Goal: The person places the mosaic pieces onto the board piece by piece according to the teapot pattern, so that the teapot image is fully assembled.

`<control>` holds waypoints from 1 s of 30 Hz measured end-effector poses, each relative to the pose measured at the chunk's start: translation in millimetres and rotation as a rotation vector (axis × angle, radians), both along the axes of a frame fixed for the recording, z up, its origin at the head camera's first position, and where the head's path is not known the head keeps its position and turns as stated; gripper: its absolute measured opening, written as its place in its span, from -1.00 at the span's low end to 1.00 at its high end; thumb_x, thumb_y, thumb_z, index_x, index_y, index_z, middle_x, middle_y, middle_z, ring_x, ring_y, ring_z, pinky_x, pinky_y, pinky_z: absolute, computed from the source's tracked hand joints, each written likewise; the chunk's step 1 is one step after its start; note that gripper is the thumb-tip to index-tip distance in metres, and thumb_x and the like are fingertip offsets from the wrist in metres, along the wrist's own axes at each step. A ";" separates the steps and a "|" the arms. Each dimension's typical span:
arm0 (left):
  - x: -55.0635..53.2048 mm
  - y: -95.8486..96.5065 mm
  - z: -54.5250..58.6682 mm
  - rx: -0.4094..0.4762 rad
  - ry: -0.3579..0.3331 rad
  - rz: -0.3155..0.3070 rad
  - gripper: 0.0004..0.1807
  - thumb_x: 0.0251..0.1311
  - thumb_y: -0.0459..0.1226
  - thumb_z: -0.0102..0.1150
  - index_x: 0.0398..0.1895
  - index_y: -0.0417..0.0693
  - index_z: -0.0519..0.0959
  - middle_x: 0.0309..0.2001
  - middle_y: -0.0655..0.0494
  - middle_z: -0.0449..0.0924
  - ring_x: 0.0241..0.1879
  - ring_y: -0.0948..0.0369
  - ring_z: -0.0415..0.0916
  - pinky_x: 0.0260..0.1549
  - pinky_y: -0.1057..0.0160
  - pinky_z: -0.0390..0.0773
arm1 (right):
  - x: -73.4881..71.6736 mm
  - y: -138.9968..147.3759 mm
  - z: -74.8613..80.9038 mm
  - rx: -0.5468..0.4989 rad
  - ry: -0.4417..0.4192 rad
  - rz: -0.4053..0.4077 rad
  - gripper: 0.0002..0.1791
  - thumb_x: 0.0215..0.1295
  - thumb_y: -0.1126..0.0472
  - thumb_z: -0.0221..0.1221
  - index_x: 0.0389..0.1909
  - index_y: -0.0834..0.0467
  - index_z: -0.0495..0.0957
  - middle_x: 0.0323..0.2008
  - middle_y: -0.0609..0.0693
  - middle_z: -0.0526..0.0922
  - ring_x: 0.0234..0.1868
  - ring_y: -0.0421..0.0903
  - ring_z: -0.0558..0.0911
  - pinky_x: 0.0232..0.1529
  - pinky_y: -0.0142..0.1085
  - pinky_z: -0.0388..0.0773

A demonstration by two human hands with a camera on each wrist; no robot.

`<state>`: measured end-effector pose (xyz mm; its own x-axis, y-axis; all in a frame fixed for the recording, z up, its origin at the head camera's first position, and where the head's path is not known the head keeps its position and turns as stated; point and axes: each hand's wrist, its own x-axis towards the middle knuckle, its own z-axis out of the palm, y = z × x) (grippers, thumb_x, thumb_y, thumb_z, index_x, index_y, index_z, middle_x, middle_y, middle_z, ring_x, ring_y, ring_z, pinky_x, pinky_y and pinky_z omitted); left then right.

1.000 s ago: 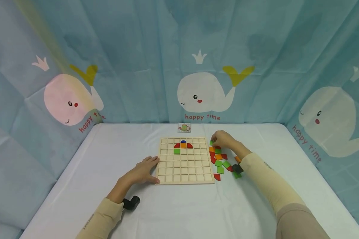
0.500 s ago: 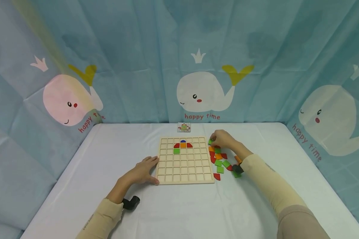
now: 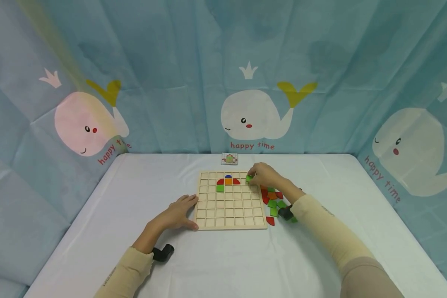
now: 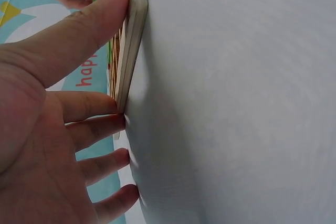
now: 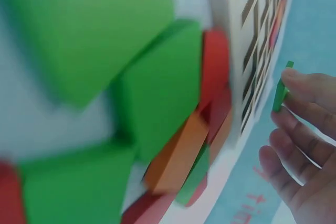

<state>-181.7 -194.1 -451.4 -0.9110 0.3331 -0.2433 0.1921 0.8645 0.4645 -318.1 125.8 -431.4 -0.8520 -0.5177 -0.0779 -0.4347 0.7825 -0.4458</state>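
Note:
A wooden grid board (image 3: 229, 228) lies on the white table. Its upper cells hold a blue half-round tile (image 3: 228, 176), an orange square (image 3: 228, 181), red quarter-round tiles (image 3: 220, 181) on both sides of it, and a green square (image 3: 220, 188). My right hand (image 3: 265, 174) pinches another green square tile (image 5: 281, 88) between thumb and fingers, over the board's upper right cells. My left hand (image 3: 179, 212) rests at the board's left edge, thumb on the near corner and straight fingers along the side, as the left wrist view (image 4: 79, 124) shows.
Right of the board lies a pile of loose tiles, green squares (image 3: 274, 212), orange ones and red quarter-rounds (image 3: 270, 221), partly under my right wrist. A small picture card (image 3: 229, 159) lies behind the board. A blue whale-print curtain (image 3: 171, 82) surrounds the table.
My right hand has moved left from the loose tiles to above the board, carrying the green square tile. The left hand and the board have stayed in place.

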 end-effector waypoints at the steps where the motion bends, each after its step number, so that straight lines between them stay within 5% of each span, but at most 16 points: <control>1: 0.0 -0.3 0.0 0.002 0.002 0.000 0.12 -0.15 -0.07 0.53 0.47 -0.27 0.15 0.50 -0.19 0.10 0.50 -0.23 -0.06 0.35 -0.35 0.07 | 0.5 -3.4 0.0 0.005 0.000 0.010 -0.68 0.21 0.16 0.33 -0.06 0.23 0.68 -0.14 0.09 0.64 -0.09 0.01 0.59 0.02 -0.11 0.58; 12: 0.2 -1.0 -0.4 0.008 -0.004 0.005 0.13 -0.14 -0.04 0.53 0.47 -0.26 0.14 0.51 -0.19 0.08 0.51 -0.23 -0.08 0.36 -0.34 0.04 | 5.4 -41.1 -3.5 0.051 0.012 0.130 -0.70 0.18 0.18 0.34 -0.08 0.20 0.70 -0.17 0.05 0.65 -0.12 -0.05 0.59 0.00 -0.18 0.59; 20: 0.4 0.1 -2.1 -0.006 -0.006 0.023 0.12 -0.15 -0.04 0.53 0.48 -0.23 0.15 0.51 -0.16 0.09 0.51 -0.20 -0.08 0.38 -0.31 0.05 | 10.6 -59.0 -5.4 0.061 0.071 0.250 -0.85 0.18 0.25 0.30 -0.24 0.19 0.71 -0.31 0.03 0.59 -0.36 -0.14 0.42 -0.32 -0.32 0.40; 30: -0.4 1.1 -1.5 0.000 -0.007 0.021 0.11 -0.14 -0.06 0.53 0.48 -0.22 0.15 0.51 -0.14 0.09 0.51 -0.20 -0.08 0.39 -0.30 0.05 | 14.6 -68.4 -3.9 0.101 0.080 0.250 -0.76 0.19 0.22 0.32 -0.13 0.20 0.71 -0.19 0.06 0.66 -0.12 -0.03 0.62 -0.04 -0.19 0.60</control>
